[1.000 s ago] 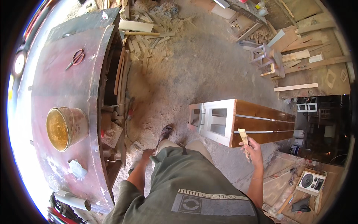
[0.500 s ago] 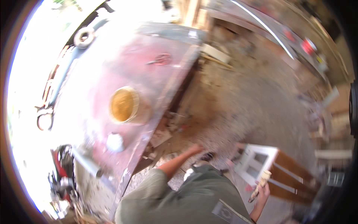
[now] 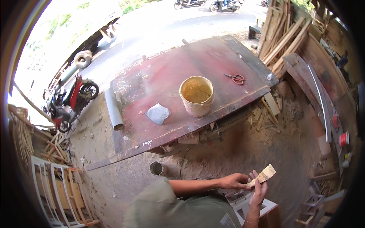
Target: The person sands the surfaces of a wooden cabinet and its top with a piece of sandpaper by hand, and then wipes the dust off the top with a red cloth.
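Observation:
A flat, flared paintbrush (image 3: 265,174) with a pale, crusted end is held up in front of me at the lower right. My right hand (image 3: 258,194) wraps it from beneath, thumb along its face. My left hand (image 3: 236,181) reaches across to its lower end, fingers bent against it; the handle is mostly hidden by both hands. Beyond them, on the red-stained table, stands a bucket (image 3: 197,107) coated inside with yellow-brown stuff. Red-handled scissors (image 3: 236,78) lie to its right, and a pale grey flat piece (image 3: 157,113) to its left.
The worn table (image 3: 159,76) spans the middle. A metal can (image 3: 156,168) is on the floor by its near edge. Below my right hand sits a white-fronted brown cabinet (image 3: 269,216). A motorbike (image 3: 72,98) and white frames (image 3: 49,190) are at left; planks (image 3: 283,36) lean far right.
The view has swung left and steadied. My left hand has come from low, away from the brush, over to its lower end. My right hand still holds the brush.

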The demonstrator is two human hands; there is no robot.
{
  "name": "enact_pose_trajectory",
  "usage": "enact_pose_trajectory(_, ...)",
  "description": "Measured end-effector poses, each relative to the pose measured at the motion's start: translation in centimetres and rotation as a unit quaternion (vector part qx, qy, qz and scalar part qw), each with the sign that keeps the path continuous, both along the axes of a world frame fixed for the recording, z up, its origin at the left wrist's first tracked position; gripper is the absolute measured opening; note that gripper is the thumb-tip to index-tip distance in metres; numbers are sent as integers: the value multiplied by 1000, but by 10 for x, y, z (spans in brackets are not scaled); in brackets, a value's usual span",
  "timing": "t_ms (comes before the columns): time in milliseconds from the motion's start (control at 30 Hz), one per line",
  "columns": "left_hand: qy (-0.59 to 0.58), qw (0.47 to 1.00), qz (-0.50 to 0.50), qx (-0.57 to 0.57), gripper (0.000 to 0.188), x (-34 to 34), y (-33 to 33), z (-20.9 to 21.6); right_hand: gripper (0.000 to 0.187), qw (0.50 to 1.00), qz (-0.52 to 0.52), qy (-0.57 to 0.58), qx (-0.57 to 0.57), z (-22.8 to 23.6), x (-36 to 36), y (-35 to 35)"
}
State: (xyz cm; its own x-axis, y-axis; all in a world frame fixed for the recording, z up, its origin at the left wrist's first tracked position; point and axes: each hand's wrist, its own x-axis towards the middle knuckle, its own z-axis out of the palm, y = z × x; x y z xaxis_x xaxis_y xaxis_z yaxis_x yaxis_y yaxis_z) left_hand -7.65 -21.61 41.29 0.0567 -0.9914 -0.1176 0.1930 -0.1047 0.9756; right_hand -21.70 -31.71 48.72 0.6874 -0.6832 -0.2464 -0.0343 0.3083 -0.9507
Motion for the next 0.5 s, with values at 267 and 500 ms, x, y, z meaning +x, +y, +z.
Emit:
enact_pose_trajectory(267,85,953,290,-30,27,106,74,112,74,993,68,20,-92,3,20,22)
enact_pose_trajectory(500,-179,810,551,92,42,238,107,141,75,998,22,53,-13,-43,-37,14)
